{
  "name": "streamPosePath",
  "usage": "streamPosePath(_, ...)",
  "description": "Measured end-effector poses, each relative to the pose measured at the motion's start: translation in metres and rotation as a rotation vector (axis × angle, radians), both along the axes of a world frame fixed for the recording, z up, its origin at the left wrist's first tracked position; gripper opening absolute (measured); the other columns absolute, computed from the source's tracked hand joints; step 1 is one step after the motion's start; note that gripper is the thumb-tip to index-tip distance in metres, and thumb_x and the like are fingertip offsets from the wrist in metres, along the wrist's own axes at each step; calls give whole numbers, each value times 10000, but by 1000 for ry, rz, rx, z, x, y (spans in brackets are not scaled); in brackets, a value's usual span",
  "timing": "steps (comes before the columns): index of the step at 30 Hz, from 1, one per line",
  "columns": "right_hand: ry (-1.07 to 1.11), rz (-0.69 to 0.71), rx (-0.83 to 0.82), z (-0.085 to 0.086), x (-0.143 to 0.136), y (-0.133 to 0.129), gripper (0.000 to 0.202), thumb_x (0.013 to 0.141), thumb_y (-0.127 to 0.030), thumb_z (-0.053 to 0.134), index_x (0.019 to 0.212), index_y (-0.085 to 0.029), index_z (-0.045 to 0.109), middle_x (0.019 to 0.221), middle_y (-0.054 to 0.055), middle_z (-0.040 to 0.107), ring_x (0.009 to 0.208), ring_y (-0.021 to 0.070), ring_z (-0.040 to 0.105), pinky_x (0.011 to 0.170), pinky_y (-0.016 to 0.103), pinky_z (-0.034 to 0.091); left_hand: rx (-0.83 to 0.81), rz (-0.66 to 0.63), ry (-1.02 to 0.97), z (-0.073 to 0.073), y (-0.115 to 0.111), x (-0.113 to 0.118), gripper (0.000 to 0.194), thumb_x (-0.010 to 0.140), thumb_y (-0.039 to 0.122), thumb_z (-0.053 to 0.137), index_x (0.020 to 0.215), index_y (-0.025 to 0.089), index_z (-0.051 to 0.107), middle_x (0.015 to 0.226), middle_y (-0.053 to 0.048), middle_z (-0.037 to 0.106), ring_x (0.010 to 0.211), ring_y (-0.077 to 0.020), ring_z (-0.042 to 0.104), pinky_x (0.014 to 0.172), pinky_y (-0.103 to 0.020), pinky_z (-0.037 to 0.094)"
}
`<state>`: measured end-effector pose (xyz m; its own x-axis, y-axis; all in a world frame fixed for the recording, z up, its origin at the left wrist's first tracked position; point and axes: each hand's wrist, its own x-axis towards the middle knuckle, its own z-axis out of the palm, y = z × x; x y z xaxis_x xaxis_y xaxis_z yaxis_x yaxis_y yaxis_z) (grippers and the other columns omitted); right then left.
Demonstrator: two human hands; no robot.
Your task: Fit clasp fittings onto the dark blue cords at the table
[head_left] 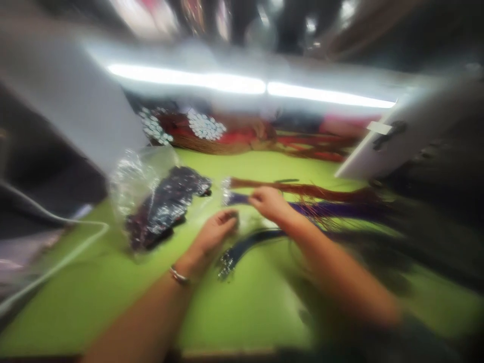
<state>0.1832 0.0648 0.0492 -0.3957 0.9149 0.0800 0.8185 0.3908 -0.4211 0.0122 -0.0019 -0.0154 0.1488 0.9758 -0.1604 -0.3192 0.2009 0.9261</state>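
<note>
My left hand (216,231), with a bracelet (178,275) at the wrist, is closed in a pinch; a small dark piece shows blurred at its fingertips. To the right, my right hand (269,202) is also closed, its fingertips over a bundle of purple-blue wires (239,199). Whatever it grips is hidden. Behind that bundle runs a bundle of brown-orange wires (260,184), and pale ends sit at the left of both. Nearer to me, dark blue wires (251,240) curve down to shiny metal ends (226,264), beside my left hand.
A clear plastic bag (132,176) of small dark parts (170,201) lies left on the green table (242,312). Red-brown wire bundles with white ends (206,125) line the back, under a lit tube lamp (189,78). White panels stand at both sides; a pale cable (75,247) crosses the left.
</note>
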Motion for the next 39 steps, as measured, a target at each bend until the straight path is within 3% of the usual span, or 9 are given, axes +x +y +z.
streamPosePath(4,-357,-166,-17,3,-1,59,232,803,-242,513,928,-166,693,905,98,681,795,167,594,691,234,413,-18,-7,-13,-2,1,-2,376,707,300,719,1052,187,620,828,-18,605,674,-99,561,591,-214,415)
streamPosePath(7,-414,-194,-26,-11,0,90,262,776,-222,556,995,-145,676,963,130,666,827,189,600,703,250,425,-39,-18,-23,-5,2,-4,380,702,311,722,1046,187,622,830,-20,606,665,-101,565,582,-217,408)
streamPosePath(10,-429,-158,-15,-21,5,103,239,773,-226,572,969,-148,686,957,118,670,843,187,596,716,245,419,-72,-4,-23,-5,2,-4,398,676,314,740,1032,176,627,834,-31,617,653,-107,570,567,-220,403)
streamPosePath(18,-411,-136,60,-15,22,107,253,819,-268,516,935,-147,705,891,103,687,789,160,584,670,224,394,-83,12,-7,3,-1,-3,399,666,308,749,1025,173,637,829,-37,632,657,-111,580,582,-229,413)
streamPosePath(25,-441,-106,144,2,29,95,268,815,-258,491,906,-132,709,859,132,679,784,190,578,654,252,389,-85,-2,34,-1,2,-4,445,661,342,746,1054,171,623,808,-36,629,635,-104,575,565,-224,409)
streamPosePath(33,-446,-110,108,-11,18,97,248,800,-229,502,872,-122,713,848,133,680,732,170,579,612,239,374,-78,18,2,-8,5,-4,462,629,332,768,1038,167,632,785,-32,629,616,-104,574,538,-216,398)
streamPosePath(39,-287,-20,53,13,2,82,216,782,-248,544,844,-146,723,747,62,683,612,118,532,559,225,342,-55,4,-6,-3,2,-3,434,652,322,756,1035,158,635,796,-43,631,624,-115,578,548,-226,405)
